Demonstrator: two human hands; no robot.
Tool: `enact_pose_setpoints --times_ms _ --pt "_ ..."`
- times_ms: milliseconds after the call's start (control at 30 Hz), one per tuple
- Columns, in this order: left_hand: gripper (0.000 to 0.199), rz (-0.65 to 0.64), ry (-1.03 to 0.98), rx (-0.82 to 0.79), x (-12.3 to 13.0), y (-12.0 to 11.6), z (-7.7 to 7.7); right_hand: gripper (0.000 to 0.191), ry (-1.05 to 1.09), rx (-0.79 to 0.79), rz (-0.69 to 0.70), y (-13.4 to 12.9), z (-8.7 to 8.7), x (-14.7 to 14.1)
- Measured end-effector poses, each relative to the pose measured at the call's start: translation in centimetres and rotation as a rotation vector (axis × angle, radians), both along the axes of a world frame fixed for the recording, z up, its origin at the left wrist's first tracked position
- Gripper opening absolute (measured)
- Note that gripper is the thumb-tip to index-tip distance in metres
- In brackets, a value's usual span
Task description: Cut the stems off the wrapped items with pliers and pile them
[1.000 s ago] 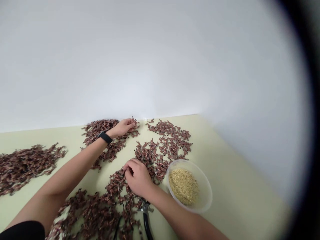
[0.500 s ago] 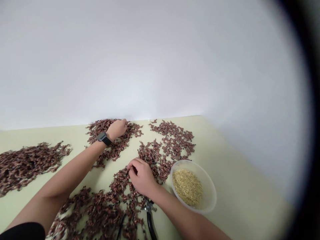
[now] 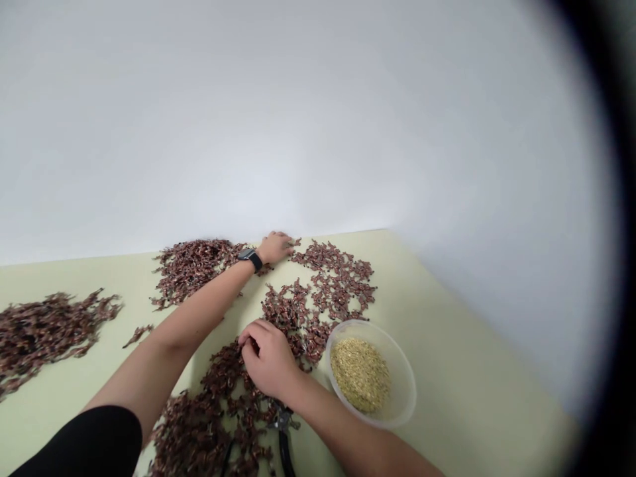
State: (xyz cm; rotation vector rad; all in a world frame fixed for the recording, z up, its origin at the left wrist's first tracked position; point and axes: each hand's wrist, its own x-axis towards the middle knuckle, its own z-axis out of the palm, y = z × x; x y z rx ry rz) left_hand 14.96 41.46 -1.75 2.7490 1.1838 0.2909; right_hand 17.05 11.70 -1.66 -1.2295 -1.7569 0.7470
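Note:
Far forward near the wall, my left hand (image 3: pixel 276 247) reaches with fingers apart to the edge of a loose spread of small brown figures (image 3: pixel 338 278); a dark watch is on its wrist. My right hand (image 3: pixel 267 358) rests over the near brown pieces (image 3: pixel 199 424), its fingers curled together, and what they hold, if anything, is hidden. Right of it stands a clear round bowl (image 3: pixel 405 371) with small gold pieces (image 3: pixel 360 374). Black-handled pliers (image 3: pixel 284 444) lie below my right wrist.
Another heap of brown figures (image 3: pixel 191 268) lies behind my left forearm, and one more (image 3: pixel 47 331) is at the far left. A small stray piece (image 3: pixel 138 335) lies between them. A pale wall (image 3: pixel 298 119) borders the greenish table (image 3: pixel 462 391).
My left hand has moved right, from the back heap to the spread's edge, and its fingers have opened. My right hand keeps its curled pose. The view has shifted slightly.

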Motion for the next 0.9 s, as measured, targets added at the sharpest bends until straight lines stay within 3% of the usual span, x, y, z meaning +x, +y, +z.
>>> enact_pose_setpoints --times_ms 167,400,733,900 --pt "0.03 0.057 -0.004 -0.034 0.7 0.7 -0.8 0.021 -0.005 -0.001 0.011 0.0 0.1 0.1" --pt "0.02 0.066 0.053 -0.066 -0.8 -0.3 -1.0 0.022 -0.001 0.003 0.001 0.0 0.3 0.0" --pt "0.013 0.05 0.17 -0.016 -6.7 -2.3 0.9 0.02 0.003 0.008 -0.015 -0.2 0.2 -0.1" --pt "0.023 0.125 0.169 0.12 -7.4 -4.0 1.5 0.02 0.006 0.005 -0.012 -0.2 0.3 -0.1"
